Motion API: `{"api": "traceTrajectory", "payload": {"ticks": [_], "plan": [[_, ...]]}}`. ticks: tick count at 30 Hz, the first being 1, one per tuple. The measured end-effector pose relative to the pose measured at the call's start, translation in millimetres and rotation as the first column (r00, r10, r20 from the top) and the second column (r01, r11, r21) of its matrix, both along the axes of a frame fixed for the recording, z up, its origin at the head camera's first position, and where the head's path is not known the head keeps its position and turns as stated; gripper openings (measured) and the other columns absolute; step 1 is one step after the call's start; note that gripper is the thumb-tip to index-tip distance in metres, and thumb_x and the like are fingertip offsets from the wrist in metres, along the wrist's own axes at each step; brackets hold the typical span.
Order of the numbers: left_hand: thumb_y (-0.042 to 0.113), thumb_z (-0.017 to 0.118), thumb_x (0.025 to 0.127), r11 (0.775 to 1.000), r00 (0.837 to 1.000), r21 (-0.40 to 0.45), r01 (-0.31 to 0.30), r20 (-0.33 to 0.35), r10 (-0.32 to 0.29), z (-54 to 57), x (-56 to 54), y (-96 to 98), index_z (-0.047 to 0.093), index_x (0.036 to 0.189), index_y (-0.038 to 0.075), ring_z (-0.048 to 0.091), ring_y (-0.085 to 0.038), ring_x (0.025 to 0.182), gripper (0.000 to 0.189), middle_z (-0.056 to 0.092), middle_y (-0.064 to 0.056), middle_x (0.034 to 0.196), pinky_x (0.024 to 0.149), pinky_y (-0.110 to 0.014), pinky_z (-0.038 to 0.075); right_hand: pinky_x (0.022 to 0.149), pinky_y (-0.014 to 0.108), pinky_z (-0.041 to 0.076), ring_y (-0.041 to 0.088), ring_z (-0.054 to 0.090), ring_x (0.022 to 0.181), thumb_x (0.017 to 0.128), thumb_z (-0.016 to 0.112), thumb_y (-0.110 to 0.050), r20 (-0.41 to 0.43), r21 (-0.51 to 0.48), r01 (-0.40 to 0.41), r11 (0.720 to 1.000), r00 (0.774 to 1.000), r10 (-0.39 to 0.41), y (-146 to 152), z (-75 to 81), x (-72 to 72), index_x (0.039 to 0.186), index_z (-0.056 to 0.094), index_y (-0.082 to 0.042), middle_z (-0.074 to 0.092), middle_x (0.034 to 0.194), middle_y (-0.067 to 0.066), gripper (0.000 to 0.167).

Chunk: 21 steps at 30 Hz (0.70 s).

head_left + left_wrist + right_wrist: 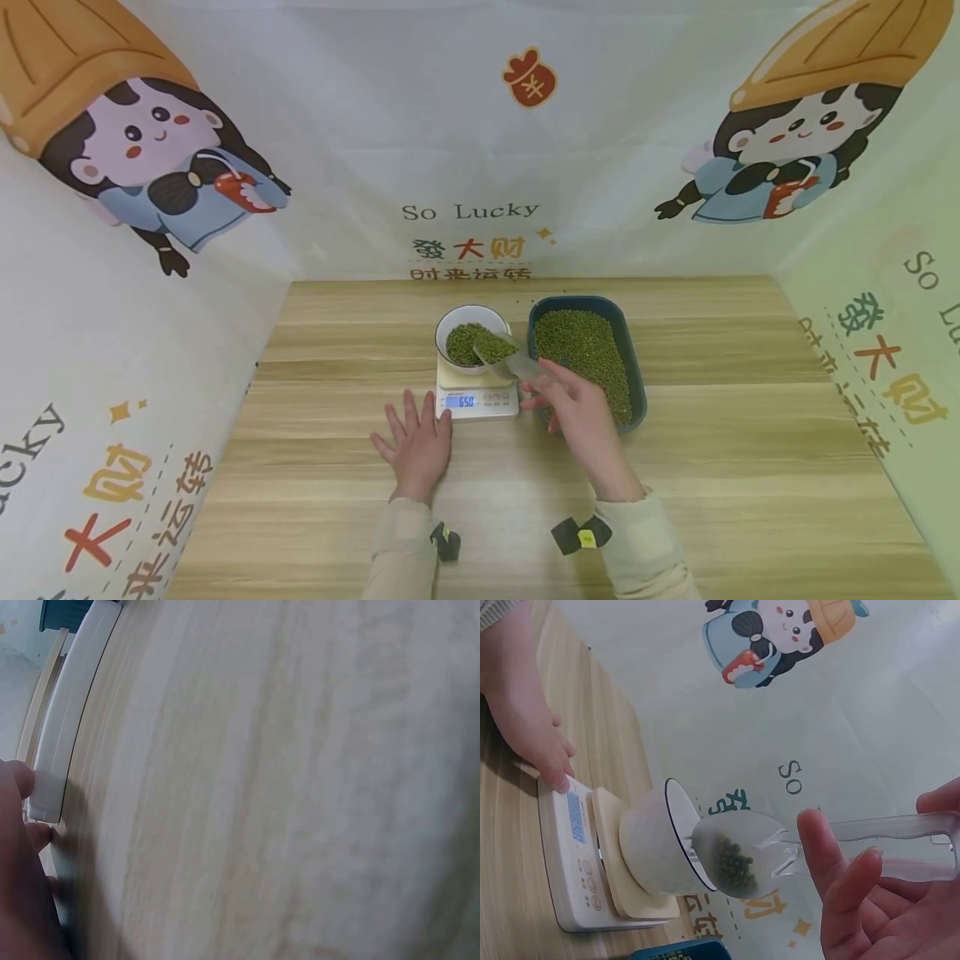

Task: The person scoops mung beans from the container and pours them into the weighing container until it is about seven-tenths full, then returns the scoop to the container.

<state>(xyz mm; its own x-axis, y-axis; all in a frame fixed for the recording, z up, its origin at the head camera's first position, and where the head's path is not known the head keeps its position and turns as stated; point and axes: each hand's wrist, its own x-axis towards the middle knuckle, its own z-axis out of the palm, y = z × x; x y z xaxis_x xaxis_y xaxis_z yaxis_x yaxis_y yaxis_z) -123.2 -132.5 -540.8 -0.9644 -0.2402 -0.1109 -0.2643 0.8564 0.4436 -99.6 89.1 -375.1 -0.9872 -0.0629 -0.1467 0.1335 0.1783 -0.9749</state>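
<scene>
My right hand (573, 404) grips the handle of a clear plastic scoop (750, 851). Green mung beans (735, 864) lie in the scoop's bowl, which tips over the rim of a white bowl (649, 840) with a dark edge. More beans (462, 342) fill the bottom of that bowl. It stands on a white kitchen scale (477, 402) whose display (461, 402) seems to read 650. My left hand (420, 450) lies spread on the table, its thumb at the scale's front left corner, as the left wrist view also shows at the scale's edge.
Right of the scale stands a dark blue tub (636, 379) full of mung beans (585, 354). A few stray beans lie behind it on the wood-grain table (720, 467). A printed cloth (360, 125) walls off the back and both sides.
</scene>
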Motion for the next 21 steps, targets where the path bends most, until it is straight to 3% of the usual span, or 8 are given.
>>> {"api": "traceTrajectory", "payload": {"ticks": [4,12,21], "plan": [[0.054,0.018,0.092,1.0,1.0,-0.003,-0.003,0.007,0.003,0.3,-0.6,0.3,0.021,0.143,0.025,-0.014,-0.035,0.132,0.058,-0.002,-0.004,0.15,0.092,-0.061,-0.02,0.049,0.023,0.042,0.015,0.045,0.047,0.092,0.048,-0.031,0.006,0.002,0.002,1.0,1.0,-0.002,1,-4.1,-2.0,0.129,0.047,-0.019,0.067,0.097,0.004,0.039],[0.055,0.016,0.092,1.0,1.0,0.0,0.001,0.006,-0.001,-1.2,-2.3,-0.6,0.019,0.143,0.025,-0.016,-0.034,0.132,0.059,-0.003,-0.004,0.15,0.092,-0.061,-0.021,0.05,0.022,0.041,0.017,0.045,0.049,0.093,0.046,-0.022,-0.016,0.008,0.013,1.0,1.0,-0.013,-4,20.1,7.7,0.129,0.046,-0.01,0.066,0.099,0.012,0.039],[0.054,0.017,0.092,1.0,1.0,0.001,-0.004,0.002,0.004,-1.8,-1.3,-1.2,0.021,0.143,0.025,-0.015,-0.034,0.132,0.059,-0.002,-0.004,0.15,0.092,-0.061,-0.02,0.05,0.021,0.041,0.018,0.046,0.05,0.093,0.046,-0.023,-0.008,0.003,0.012,1.0,1.0,-0.012,-6,22.3,9.0,0.129,0.047,-0.011,0.066,0.099,0.011,0.038]]}}
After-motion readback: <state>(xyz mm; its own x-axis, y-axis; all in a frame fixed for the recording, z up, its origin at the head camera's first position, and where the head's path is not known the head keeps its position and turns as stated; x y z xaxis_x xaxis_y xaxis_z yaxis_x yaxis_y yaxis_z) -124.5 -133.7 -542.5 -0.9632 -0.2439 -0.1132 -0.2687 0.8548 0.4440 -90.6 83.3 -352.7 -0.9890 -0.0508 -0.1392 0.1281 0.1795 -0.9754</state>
